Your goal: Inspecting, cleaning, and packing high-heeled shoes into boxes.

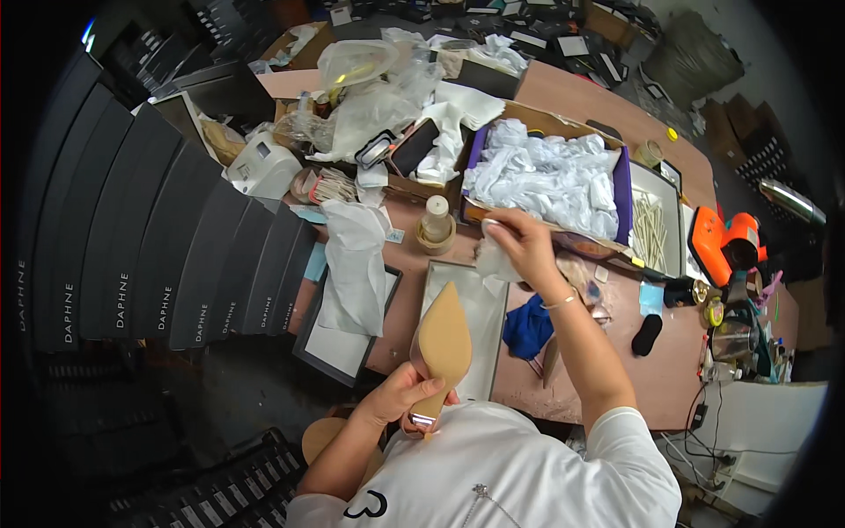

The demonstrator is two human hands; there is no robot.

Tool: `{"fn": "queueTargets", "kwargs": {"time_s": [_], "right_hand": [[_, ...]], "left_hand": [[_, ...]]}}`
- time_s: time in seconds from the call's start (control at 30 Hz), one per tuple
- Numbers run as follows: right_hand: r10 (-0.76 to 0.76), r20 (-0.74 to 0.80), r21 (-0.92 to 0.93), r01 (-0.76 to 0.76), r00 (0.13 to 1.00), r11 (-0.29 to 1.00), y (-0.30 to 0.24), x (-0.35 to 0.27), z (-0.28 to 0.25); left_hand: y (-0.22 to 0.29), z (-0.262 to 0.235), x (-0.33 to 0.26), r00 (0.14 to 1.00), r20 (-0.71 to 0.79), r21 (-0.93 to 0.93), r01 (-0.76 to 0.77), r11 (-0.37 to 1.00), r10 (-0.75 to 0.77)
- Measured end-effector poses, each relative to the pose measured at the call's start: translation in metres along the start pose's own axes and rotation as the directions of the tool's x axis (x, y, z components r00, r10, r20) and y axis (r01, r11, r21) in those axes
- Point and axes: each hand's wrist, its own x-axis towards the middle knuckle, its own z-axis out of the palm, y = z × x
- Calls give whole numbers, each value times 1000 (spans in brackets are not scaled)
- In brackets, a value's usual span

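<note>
My left hand (396,394) is closed around a pointed shoe (445,339), held in front of my chest with its tan sole up and its toe pointing away from me. My right hand (525,249) pinches a piece of thin, crumpled white material (495,263) by the near edge of a purple-sided box (624,198). Inside that box lie crumpled white wads (541,180). Below the shoe sits an open pale tray or box part (484,339). Another shoe (551,363), partly hidden by my right arm, lies near a blue cloth (528,327).
Dark shoe boxes (176,238) stand stacked at the left. A small bottle (437,216) stands upright near the table's middle. Thin sticks (650,231) fill a tray at the right, beside an orange tool (723,242). White paper (352,264) drapes over a dark-rimmed box lid (352,354).
</note>
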Motion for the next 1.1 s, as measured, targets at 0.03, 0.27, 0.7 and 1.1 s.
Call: {"fn": "queueTargets", "kwargs": {"time_s": [0.03, 0.27, 0.7, 1.1], "right_hand": [[-39, -2, -4, 39, 999, 999, 7, 16, 23], [-350, 114, -418, 365, 930, 832, 57, 62, 90], [-313, -107, -335, 262, 944, 905, 74, 37, 73], [-335, -189, -358, 252, 923, 899, 65, 21, 78]], "left_hand": [[-3, -6, -2, 1000, -16, 14, -21, 1000, 21], [-13, -19, -2, 990, -101, -14, -101, 995, 99], [-4, -14, -32, 999, -50, -54, -22, 998, 19], [0, -24, -48, 995, -95, 93, 25, 995, -16]]}}
